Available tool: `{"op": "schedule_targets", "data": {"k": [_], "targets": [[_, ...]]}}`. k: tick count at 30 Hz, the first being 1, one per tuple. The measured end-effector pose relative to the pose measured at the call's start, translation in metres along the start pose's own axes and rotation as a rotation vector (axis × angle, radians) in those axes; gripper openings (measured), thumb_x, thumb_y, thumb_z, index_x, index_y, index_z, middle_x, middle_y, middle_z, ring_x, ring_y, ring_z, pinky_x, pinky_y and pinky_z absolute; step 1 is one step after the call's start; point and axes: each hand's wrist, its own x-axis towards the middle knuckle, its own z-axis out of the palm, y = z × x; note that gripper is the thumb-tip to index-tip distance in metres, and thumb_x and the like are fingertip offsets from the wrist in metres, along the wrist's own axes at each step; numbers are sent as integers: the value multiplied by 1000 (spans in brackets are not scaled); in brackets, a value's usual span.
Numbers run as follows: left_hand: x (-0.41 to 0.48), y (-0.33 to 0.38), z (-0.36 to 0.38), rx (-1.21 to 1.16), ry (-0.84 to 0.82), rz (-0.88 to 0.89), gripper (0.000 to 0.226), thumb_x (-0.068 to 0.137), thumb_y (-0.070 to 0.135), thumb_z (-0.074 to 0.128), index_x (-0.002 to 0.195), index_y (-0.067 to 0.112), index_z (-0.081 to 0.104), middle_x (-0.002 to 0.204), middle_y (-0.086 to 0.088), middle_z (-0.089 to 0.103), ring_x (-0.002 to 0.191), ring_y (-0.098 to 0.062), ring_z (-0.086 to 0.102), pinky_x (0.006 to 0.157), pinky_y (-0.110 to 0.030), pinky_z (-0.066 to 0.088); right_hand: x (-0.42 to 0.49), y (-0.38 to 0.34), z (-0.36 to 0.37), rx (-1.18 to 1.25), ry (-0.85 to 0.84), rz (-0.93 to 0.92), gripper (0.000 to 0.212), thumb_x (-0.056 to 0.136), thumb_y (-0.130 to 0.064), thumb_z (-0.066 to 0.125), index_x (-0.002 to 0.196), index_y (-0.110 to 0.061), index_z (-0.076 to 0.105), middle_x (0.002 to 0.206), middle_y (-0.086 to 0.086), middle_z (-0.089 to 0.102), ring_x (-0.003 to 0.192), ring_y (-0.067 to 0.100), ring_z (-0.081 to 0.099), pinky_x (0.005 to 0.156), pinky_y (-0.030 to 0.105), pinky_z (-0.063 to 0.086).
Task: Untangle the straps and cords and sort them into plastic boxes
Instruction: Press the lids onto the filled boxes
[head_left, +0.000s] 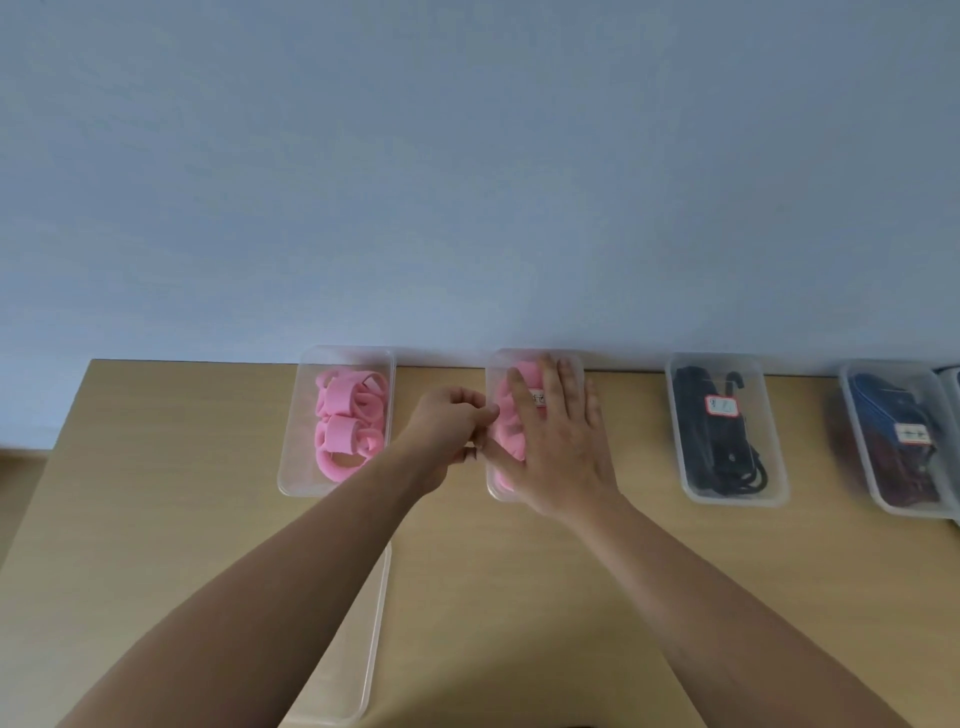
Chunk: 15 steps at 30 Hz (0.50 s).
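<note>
Two clear plastic boxes of pink straps stand at the table's far edge. The left box is uncovered and holds rolled pink straps. My right hand lies flat, fingers straight, on the lid of the middle box, with pink straps showing under it. My left hand has its fingers curled against that box's left edge, pinching at its rim. A label on the lid is partly hidden by my fingers.
Further right stand a lidded box of black cords with a red-framed label and a lidded box of blue and dark red cords. A clear lid lies on the wooden table under my left forearm. A wall rises behind.
</note>
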Motion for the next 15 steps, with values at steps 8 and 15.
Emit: {"op": "schedule_targets", "data": {"k": [8,15], "targets": [[-6,-4,11,120,17,5,10,96,5,55,89,11,58,73,-11,59,63,-23,56,56,-33,46,-10,1,-7,7,-90,-14,83,91,-77,6,159,-29,7,167,8,-9,154,27,-13,124,51,1],[-17,-17,8,102,17,46,8,97,9,65,93,10,58,76,-5,66,57,-13,66,50,-24,54,-15,-1,-8,-68,-32,-66,70,99,-53,10,160,-19,12,167,14,-1,154,32,-1,124,50,4]]}}
